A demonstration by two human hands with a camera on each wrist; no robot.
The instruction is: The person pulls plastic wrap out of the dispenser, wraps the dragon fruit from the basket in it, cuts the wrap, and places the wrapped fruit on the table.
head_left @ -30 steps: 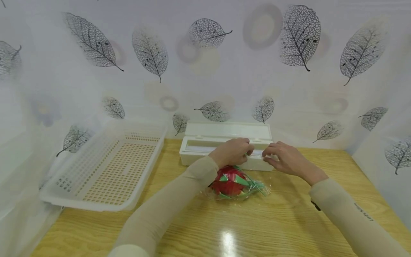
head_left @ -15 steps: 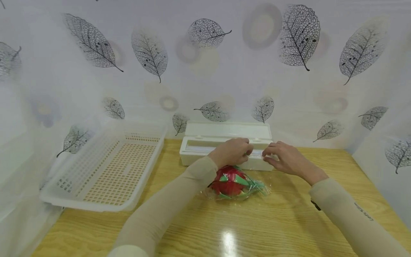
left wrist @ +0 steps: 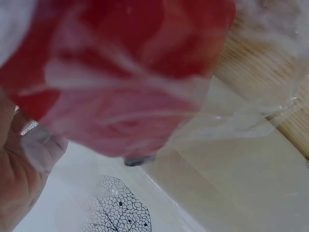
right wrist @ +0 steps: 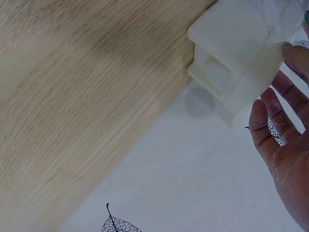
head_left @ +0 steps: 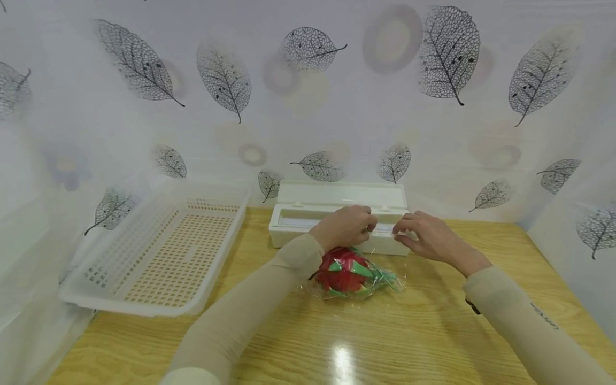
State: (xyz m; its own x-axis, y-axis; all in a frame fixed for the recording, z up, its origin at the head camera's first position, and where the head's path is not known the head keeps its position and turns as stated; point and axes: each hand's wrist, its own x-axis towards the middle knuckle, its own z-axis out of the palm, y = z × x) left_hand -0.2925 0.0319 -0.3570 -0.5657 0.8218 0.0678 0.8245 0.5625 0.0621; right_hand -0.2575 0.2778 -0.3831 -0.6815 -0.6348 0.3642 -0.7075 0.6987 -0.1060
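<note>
A white cling film dispenser box (head_left: 308,233) stands at the back of the table with its lid raised and a pale roll (head_left: 298,222) inside. My left hand (head_left: 344,229) reaches over its middle, fingers curled, pinching the clear film at the front edge; its fingertips are partly hidden. At the box's right end my right hand (head_left: 428,238) pinches the film's edge between bent fingers and thumb. In the right wrist view, clear film (right wrist: 280,19) lies near the thumb. Just in front of the box lies a red dragon fruit (head_left: 344,271) with green tips, wrapped in clear plastic, under my left wrist.
A white perforated plastic basket (head_left: 207,283) stands on the left of the wooden table (head_left: 385,342). A pale curtain (head_left: 337,117) with leaf prints hangs behind the table and at both sides.
My left hand has shifted very slightly at the box. The right hand, box, dragon fruit and basket look unmoved.
</note>
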